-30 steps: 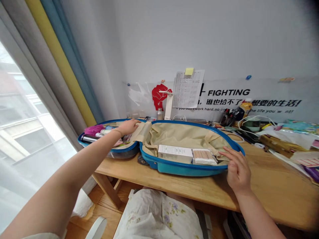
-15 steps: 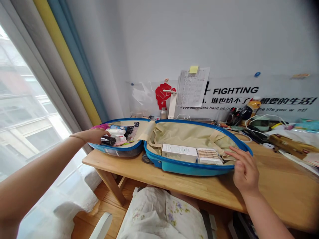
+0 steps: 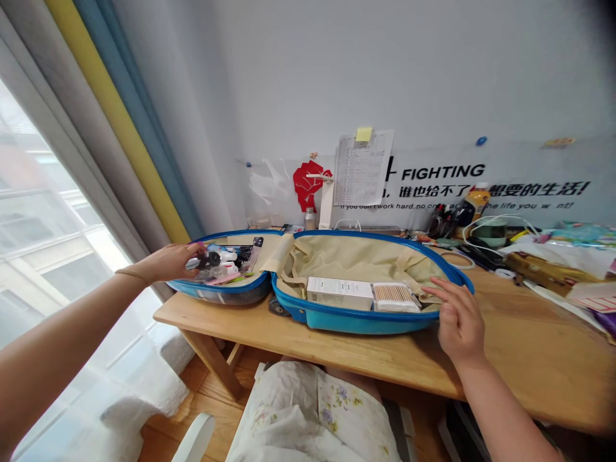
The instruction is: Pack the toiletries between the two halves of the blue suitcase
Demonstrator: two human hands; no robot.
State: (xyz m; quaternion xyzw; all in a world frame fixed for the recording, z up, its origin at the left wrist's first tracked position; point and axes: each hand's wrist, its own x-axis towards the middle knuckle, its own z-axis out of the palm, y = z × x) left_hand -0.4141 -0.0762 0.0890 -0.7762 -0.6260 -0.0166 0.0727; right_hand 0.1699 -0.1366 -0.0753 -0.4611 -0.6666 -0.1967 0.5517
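Note:
An open blue suitcase [image 3: 366, 324] with a beige lining lies across the wooden table. Over its left half, my left hand [image 3: 176, 262] has its fingers closed around what looks like a black cylindrical bottle [image 3: 210, 259]; the grip is partly hidden. Small toiletries, a white tube [image 3: 230, 266] among them, lie beside that hand. My right hand [image 3: 461, 317] rests at the right end of the suitcase, fingers stretched over the rim, holding nothing. In the right half, a white box [image 3: 339, 293] sits beside a pack of cotton swabs [image 3: 395, 297] along the near wall.
A wooden table [image 3: 385, 359] carries the suitcase. To the right lie a brown pouch [image 3: 539, 273], cables and other clutter, with an orange-labelled bottle [image 3: 475, 202] behind. A white lamp [image 3: 326, 202] stands at the back wall. Curtains [image 3: 110, 128] hang at the left.
My left hand has shifted slightly up, and the black bottle at its fingers has turned and risen a little. My right hand stays at the suitcase rim. The view has shifted slightly.

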